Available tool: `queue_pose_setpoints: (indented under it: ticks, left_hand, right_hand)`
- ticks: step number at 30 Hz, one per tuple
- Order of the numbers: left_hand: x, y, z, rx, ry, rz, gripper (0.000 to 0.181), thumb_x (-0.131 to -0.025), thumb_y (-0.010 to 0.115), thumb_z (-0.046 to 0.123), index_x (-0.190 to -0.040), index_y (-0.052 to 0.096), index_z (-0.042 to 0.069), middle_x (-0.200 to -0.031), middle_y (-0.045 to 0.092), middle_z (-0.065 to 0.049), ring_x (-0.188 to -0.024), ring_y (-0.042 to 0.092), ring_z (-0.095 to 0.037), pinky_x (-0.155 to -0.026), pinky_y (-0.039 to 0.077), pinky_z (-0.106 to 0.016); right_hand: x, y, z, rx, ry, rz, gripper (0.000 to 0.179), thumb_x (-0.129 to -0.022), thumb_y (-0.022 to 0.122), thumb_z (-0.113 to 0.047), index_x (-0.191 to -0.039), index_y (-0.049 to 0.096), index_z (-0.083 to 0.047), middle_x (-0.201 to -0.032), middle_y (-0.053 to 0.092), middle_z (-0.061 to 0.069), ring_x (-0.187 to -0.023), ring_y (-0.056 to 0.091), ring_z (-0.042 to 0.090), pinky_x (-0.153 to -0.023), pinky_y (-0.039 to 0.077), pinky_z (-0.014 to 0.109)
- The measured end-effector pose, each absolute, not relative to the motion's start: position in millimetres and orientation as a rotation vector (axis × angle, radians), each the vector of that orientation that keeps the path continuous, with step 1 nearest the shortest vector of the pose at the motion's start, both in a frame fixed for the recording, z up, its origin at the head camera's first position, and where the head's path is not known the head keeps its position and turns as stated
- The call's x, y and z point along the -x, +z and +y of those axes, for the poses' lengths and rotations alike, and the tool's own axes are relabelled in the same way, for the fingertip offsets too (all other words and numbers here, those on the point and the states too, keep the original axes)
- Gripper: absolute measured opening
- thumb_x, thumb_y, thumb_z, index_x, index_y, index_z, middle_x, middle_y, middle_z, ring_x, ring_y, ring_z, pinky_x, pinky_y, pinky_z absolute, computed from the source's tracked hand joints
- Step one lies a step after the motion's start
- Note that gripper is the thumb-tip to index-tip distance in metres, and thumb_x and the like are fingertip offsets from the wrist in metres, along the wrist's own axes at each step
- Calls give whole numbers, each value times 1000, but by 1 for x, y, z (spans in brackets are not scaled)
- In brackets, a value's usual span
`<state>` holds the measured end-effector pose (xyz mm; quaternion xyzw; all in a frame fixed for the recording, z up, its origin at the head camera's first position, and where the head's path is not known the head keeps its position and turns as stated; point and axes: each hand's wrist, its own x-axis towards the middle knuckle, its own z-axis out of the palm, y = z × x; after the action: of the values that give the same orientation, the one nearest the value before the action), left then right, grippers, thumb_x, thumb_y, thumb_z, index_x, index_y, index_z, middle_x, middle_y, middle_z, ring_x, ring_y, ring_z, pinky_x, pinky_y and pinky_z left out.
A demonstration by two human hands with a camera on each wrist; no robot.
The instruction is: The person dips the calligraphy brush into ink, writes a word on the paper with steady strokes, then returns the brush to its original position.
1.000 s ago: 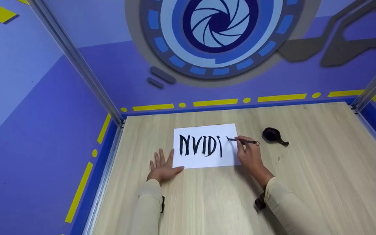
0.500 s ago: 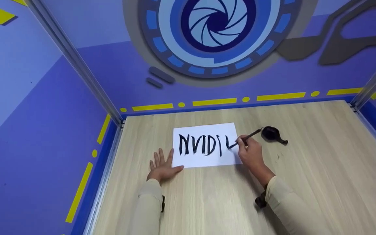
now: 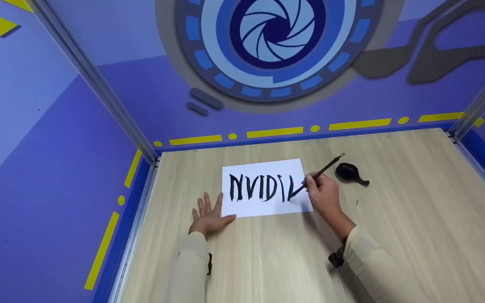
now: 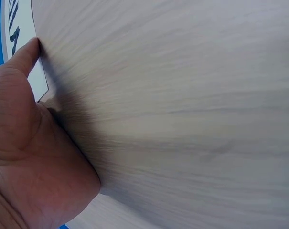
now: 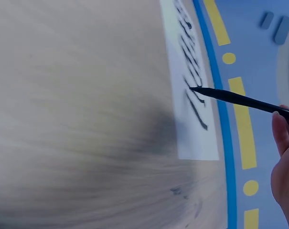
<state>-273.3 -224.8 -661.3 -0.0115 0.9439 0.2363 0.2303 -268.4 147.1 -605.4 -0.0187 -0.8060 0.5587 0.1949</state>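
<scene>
A white sheet of paper (image 3: 246, 210) bears large black brush letters reading NVIDI, with further slanting strokes after them at the right. My right hand (image 3: 324, 195) pinches a dark writing brush (image 3: 329, 166), its looped end pointing up and away. In the right wrist view the black brush tip (image 5: 197, 89) meets the paper among the last strokes. My left hand (image 3: 209, 215) lies spread at the paper's lower left, the thumb on its corner. The left wrist view shows that thumb (image 4: 27, 57) at the sheet's edge; the other fingers are hidden there.
A black ink dish (image 3: 347, 171) with a short handle stands right of the paper. Small dark marks (image 3: 356, 202) spot the wooden table (image 3: 259, 261). Purple panels (image 3: 141, 92) wall in the table at the back and both sides.
A new stroke stands at the right end of the lettering. My right hand has tilted the brush upright and drawn its tip down and left. My left hand stays put.
</scene>
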Motion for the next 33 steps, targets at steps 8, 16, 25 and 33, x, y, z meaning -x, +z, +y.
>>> queue_pose_setpoints:
  ticks: [8,16,25,33]
  left_hand:
    - [269,-652,-223,59,667,2591,103,-96,56,75,-173,0,35,-176,-34,-15,-162,-36,-40,-129,-22,-66]
    - [268,-661,-222,59,724,2639,101,-97,59,70,-173,6,32,-178,-28,-16,-164,-31,-41,-130,-20,-67]
    - [261,-656,-219,62,723,2624,99,-99,57,67,-174,5,28,-177,-28,-18,-164,-30,-41,-130,-21,-66]
    - [262,-643,-218,41,783,2619,101,-97,62,67,-174,11,27,-178,-24,-20,-164,-28,-44,-129,-21,-68]
  right_hand:
    - [269,-602,154,143,1568,-2167,22,-106,68,-20,-107,79,-1,-97,80,16,-82,71,8,-72,55,11]
    - [266,-607,162,188,1535,-2147,22,-105,69,-20,-109,79,-1,-99,82,16,-82,74,2,-73,55,8]
    - [261,-617,159,210,1490,-2187,22,-105,70,-21,-111,79,-2,-98,82,15,-87,77,15,-71,52,6]
    - [264,-620,155,135,1572,-2049,17,-103,70,-10,-112,79,1,-99,80,17,-87,73,4,-77,54,5]
